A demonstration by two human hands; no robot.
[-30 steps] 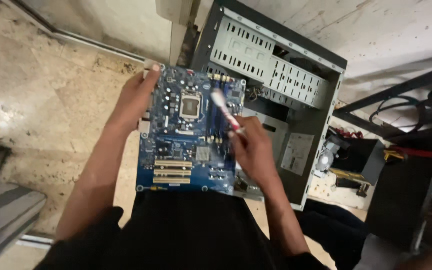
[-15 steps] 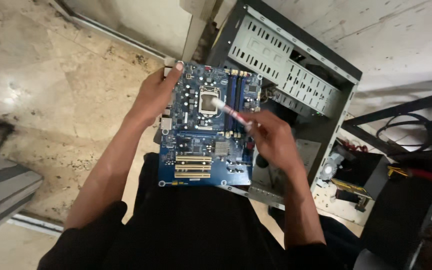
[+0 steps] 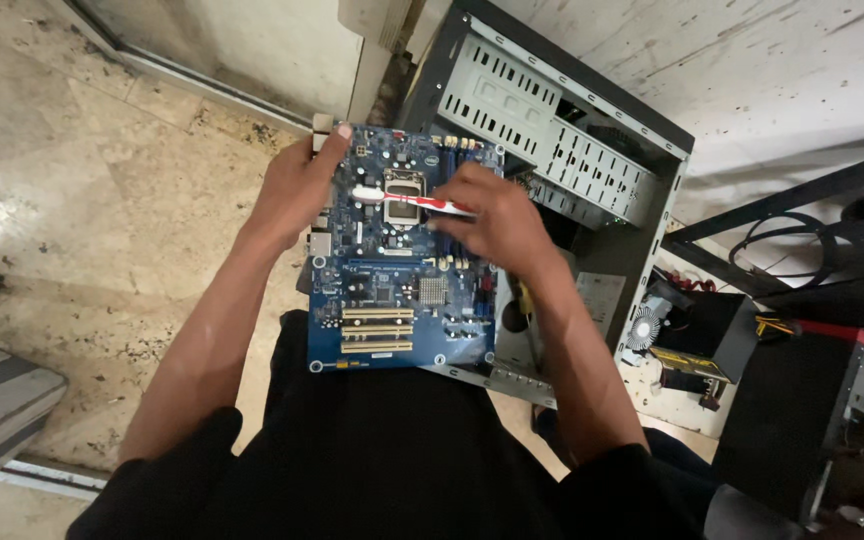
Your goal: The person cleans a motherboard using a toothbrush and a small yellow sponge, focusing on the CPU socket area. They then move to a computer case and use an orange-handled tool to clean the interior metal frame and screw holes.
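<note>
From the head view, looking straight down, the blue motherboard (image 3: 402,250) rests on the person's lap, its long axis running away from the body toward the open grey computer case (image 3: 552,150) that lies on its side just beyond and to the right. The left hand (image 3: 297,190) clamps the board's far left edge, thumb on the top face near the corner and the other fingers wrapped under where I cannot see them, wrist straight and forearm coming up along the board's left side. The right hand (image 3: 492,215) hovers over the upper right part of the board, fingers curled closed around a small red and white brush (image 3: 407,198), a toothbrush by the look of it. The brush lies nearly crosswise to the board's long axis, handle in the right hand and its white head pointing left, just past the square processor socket (image 3: 404,200) and close to the left thumb. So the socket sits directly to the left of the right hand, which is the nearer hand to it by way of the tool. The 3 pale yellow expansion slots (image 3: 377,330) lie nearer the body, untouched. A loose cooling fan (image 3: 642,328) and a black box sit on the floor to the right.
</note>
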